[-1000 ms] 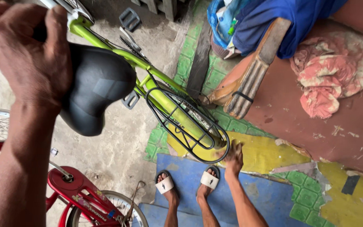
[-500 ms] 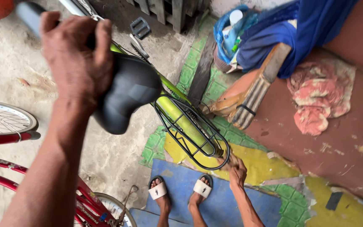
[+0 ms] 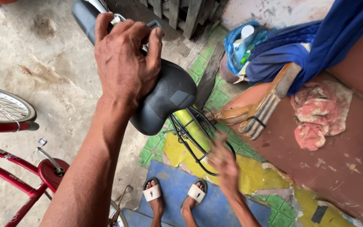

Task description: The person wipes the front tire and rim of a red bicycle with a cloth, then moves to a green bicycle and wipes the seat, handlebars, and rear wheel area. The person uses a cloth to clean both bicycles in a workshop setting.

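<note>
My left hand is closed over the nose of a black bicycle saddle, gripping it from above. Under the saddle runs a yellow-green mudguard with a black wire rear rack around it. My right hand is blurred at the rack's rear end, touching or just over its rim. Whether it grips the wire is unclear. My feet in white sandals stand on a blue mat below the rack.
A red bicycle frame and a spoked wheel stand at the left. At the right, a red-brown bench carries a pink rag, blue cloth and a wooden piece. A blue bag lies behind.
The view has shifted, so the saddle and my left hand now sit nearer the middle. My right hand has moved up along the rack's end and is blurred.
</note>
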`<move>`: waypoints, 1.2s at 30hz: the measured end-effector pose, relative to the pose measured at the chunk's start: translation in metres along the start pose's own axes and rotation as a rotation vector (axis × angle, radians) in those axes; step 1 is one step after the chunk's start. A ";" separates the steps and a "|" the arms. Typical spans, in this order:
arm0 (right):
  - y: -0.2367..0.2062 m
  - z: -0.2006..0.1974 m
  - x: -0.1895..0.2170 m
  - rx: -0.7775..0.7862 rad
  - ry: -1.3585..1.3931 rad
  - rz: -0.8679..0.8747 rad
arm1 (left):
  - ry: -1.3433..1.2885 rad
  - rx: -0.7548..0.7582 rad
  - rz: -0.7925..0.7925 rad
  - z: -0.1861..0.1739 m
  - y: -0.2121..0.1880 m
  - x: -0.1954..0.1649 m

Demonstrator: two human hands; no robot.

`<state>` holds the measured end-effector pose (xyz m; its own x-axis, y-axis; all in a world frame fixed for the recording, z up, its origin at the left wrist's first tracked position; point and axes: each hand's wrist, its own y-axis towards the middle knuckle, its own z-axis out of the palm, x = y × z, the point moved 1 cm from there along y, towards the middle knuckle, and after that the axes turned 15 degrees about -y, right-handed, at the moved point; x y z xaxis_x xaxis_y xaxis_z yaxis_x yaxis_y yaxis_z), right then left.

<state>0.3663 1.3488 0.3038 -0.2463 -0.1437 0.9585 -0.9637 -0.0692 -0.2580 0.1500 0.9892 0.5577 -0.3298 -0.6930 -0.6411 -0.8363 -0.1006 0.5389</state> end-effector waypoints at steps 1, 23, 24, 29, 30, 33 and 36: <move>0.021 0.025 0.010 0.073 -0.183 -0.243 | 0.008 0.010 -0.007 0.000 0.000 0.000; 0.107 0.064 0.042 0.354 -1.127 -0.228 | -0.050 -0.048 -0.040 -0.002 0.002 0.004; 0.108 0.065 0.042 0.317 -1.185 -0.274 | -0.050 -0.047 -0.050 -0.001 0.002 0.003; 0.100 0.065 0.039 0.468 -1.259 -0.445 | -0.066 -0.044 -0.042 -0.002 0.003 0.001; 0.099 0.065 0.040 0.432 -1.326 -0.756 | -0.067 -0.040 -0.057 -0.002 0.002 0.001; 0.106 0.062 0.032 0.556 -1.523 -0.675 | -0.066 -0.050 -0.047 -0.003 0.002 0.001; 0.120 0.063 0.023 0.882 -1.885 -0.361 | -0.060 -0.056 -0.036 -0.003 0.001 0.002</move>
<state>0.2513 1.2754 0.2877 0.8152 -0.5627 -0.1371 -0.5023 -0.5691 -0.6510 0.1500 0.9861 0.5584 -0.3267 -0.6442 -0.6915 -0.8231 -0.1658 0.5432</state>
